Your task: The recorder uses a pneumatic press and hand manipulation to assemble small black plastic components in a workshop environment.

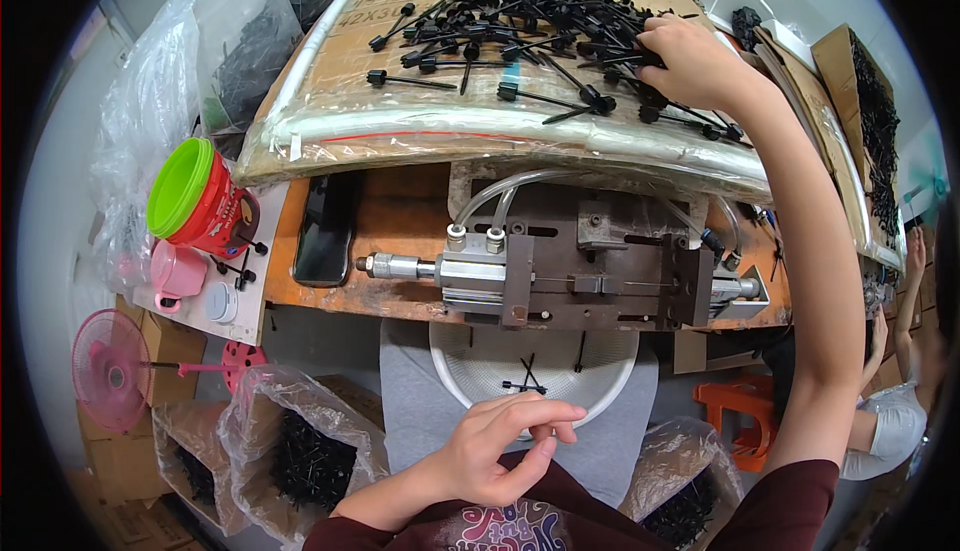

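A heap of thin black plastic stakes with knob-like heads [545, 16] lies on the cardboard-topped platform [365, 26]. At the heap's right side, my right hand [690, 59] has its thumb and fingers around black stakes; the fingertips are partly hidden. My left hand [500, 446] hovers in front of my body, loosely bent, thumb apart from the fingers, with nothing visible in it. Beyond it, a white perforated basin [455, 366] on my lap holds a few black stakes. Between basin and platform sits a metal clamping fixture [600, 281] with pneumatic cylinders and clear hoses.
The fixture stands on an orange bench [390, 216] beside a dark phone [326, 226]. On the left are a red bucket with green inside [205, 201], a pink mug [180, 273] and a pink fan [112, 369]. Bags of black parts [310, 451] flank me. Another person's arm [912, 271] shows at right.
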`<control>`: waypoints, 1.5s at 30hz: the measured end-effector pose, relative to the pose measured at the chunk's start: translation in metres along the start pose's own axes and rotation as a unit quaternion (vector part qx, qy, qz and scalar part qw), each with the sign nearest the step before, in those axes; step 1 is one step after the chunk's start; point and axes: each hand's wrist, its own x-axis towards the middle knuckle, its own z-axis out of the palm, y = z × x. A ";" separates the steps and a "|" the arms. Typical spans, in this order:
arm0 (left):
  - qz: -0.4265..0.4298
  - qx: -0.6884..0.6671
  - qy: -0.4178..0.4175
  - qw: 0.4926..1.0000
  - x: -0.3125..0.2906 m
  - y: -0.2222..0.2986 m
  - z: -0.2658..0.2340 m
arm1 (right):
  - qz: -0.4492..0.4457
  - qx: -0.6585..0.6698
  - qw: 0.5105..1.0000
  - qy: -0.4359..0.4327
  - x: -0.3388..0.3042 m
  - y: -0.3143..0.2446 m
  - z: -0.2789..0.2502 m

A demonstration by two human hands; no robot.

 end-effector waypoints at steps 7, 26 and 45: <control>-0.008 -0.013 -0.009 1.000 0.000 -0.002 0.002 | -0.035 -0.047 0.998 0.003 -0.013 -0.002 -0.009; 0.018 0.004 -0.051 0.999 0.002 -0.005 0.004 | 0.103 0.377 0.920 -0.003 -0.067 0.023 -0.026; 0.123 0.232 0.081 0.962 0.070 -0.005 0.023 | 0.210 0.848 0.487 0.019 -0.163 -0.117 0.006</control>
